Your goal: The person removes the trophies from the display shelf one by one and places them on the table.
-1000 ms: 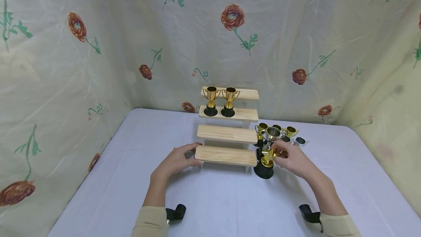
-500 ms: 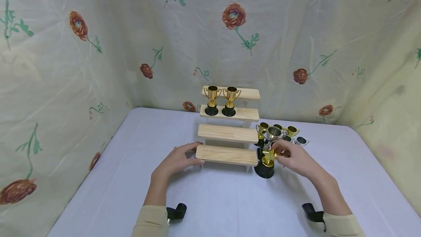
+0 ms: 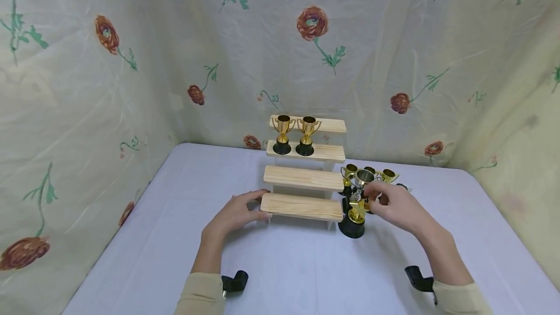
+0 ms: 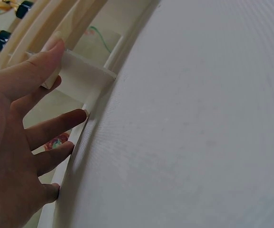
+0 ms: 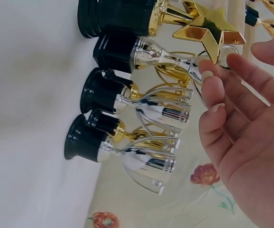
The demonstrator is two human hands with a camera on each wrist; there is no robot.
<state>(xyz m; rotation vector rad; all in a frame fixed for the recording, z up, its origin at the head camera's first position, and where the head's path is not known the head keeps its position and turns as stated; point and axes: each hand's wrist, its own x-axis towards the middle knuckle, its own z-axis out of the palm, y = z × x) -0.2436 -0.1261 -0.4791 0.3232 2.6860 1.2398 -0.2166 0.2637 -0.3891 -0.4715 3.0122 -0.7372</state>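
Note:
My left hand (image 3: pixel 238 214) pinches the left end of the lowest board of a four-tier wooden display stand (image 3: pixel 302 205), its thumb and index finger on either side of the board in the left wrist view. My right hand (image 3: pixel 393 208) is among the trophies to the right of the stand. In the right wrist view its fingers, loosely bent, are close to a silver trophy cup (image 5: pixel 149 51), the thumb apart from them. A gold star trophy (image 5: pixel 212 28) on a black base stands just in front of that cup, upright on the table.
Two gold trophy cups (image 3: pixel 295 135) stand side by side on the stand's second board from the top. Several smaller gold and silver cups (image 5: pixel 141 107) crowd behind the star trophy. A flowered curtain (image 3: pixel 350 52) surrounds the white-covered table (image 3: pixel 297 266).
My right hand has shifted slightly right and away from the star trophy, toward the silver cup behind it. The left hand stays at the stand.

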